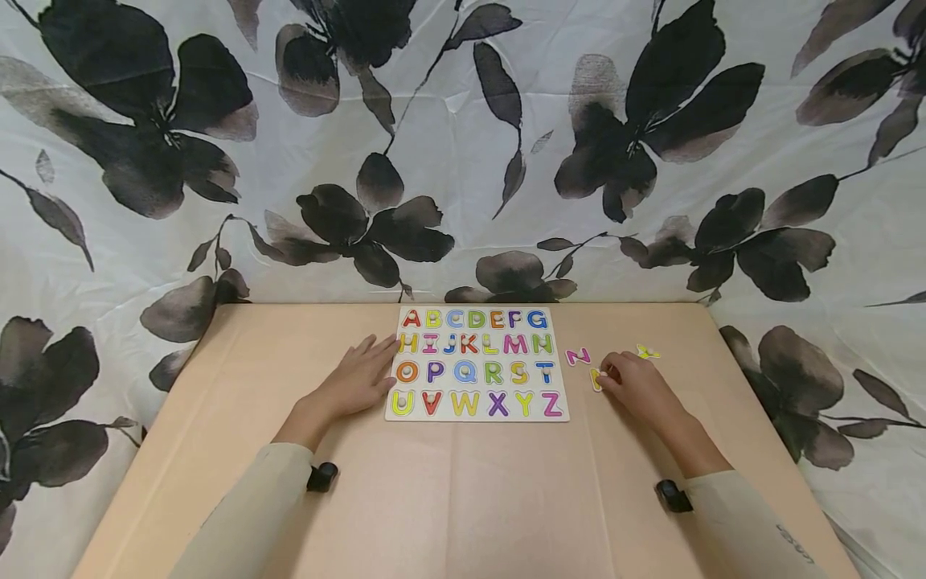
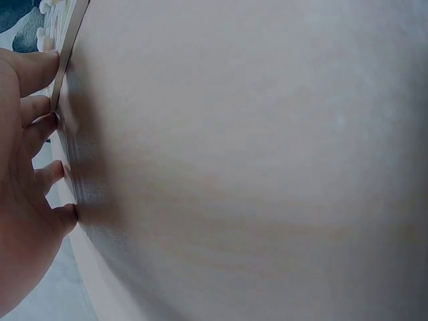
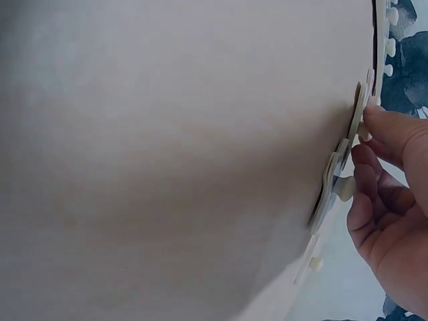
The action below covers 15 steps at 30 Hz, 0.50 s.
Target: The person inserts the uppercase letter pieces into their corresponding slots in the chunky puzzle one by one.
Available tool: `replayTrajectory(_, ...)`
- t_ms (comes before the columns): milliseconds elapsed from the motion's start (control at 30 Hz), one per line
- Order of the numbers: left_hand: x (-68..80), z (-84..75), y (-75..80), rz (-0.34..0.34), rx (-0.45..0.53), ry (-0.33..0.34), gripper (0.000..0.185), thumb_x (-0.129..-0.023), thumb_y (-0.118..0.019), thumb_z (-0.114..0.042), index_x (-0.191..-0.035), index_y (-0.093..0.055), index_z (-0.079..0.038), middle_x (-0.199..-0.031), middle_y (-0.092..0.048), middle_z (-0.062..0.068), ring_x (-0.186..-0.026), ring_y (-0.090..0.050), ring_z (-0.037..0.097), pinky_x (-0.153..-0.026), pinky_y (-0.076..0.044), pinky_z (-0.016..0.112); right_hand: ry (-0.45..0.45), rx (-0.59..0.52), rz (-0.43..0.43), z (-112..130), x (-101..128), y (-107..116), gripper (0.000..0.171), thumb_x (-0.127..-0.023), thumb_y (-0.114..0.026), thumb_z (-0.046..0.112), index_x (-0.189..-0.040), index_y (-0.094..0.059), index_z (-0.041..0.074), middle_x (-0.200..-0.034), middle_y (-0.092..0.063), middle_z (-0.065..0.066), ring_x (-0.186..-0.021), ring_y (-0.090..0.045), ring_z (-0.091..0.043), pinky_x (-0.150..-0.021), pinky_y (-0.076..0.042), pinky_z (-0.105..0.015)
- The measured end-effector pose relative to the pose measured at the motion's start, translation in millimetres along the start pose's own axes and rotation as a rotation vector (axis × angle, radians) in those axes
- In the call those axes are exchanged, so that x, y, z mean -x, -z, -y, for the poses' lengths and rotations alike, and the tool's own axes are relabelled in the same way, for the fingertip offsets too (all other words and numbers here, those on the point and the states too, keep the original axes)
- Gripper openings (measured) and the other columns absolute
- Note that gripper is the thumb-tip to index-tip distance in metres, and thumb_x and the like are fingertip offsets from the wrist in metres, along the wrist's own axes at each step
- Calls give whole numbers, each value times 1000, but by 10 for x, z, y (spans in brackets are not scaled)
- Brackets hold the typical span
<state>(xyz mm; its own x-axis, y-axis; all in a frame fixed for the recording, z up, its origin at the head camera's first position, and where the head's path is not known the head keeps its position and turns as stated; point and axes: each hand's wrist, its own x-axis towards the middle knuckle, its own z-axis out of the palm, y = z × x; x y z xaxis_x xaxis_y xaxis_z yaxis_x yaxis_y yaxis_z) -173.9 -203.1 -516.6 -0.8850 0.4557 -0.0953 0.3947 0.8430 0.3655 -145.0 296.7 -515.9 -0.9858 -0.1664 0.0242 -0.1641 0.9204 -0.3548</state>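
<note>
A white alphabet puzzle board (image 1: pixel 477 418) with rows of coloured letters lies near the table's far edge in the head view. My left hand (image 1: pixel 358 378) rests at its left edge, fingers spread, fingertips on the rim beside the H and O. To the board's right, my right hand (image 1: pixel 637 382) pinches a small yellow letter piece (image 1: pixel 596 379) that its fingers partly cover. In the right wrist view, thumb and forefinger close on a pale knob (image 3: pixel 364 132) on a thin piece. A pink N piece (image 1: pixel 578 356) lies between that hand and the board.
Another yellow letter piece (image 1: pixel 647 351) lies just beyond the right hand. The table (image 1: pixel 506 498) has a peach-coloured cover. Behind and beside it hangs a white cloth (image 1: pixel 492 257) with dark flowers. In the right wrist view, a second knob (image 3: pixel 344 188) stands close under the curled fingers.
</note>
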Motion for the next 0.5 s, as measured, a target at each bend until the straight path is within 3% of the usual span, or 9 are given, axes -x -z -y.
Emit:
replayTrajectory(267, -11, 4, 2, 9, 4, 5, 70, -101, -58, -31, -163, -32, -9, -171, -28, 10, -157, -18, 47, -123, -17, 72, 59, 20, -34, 41, -15, 24, 12, -91, -77, 10, -97, -68, 4, -86, -63, -8, -77, -56, -21, -72, -53, -40)
replayTrajectory(500, -4, 9, 5, 9, 5, 5, 70, -102, -58, -31, -163, -31, -9, -171, -27, 10, -157, -18, 47, -123, -16, 72, 51, -35, -33, 282, -26, 58, 10, -92, -75, 8, -101, -71, 4, -92, -63, -9, -82, -59, -21, -74, -57, -38)
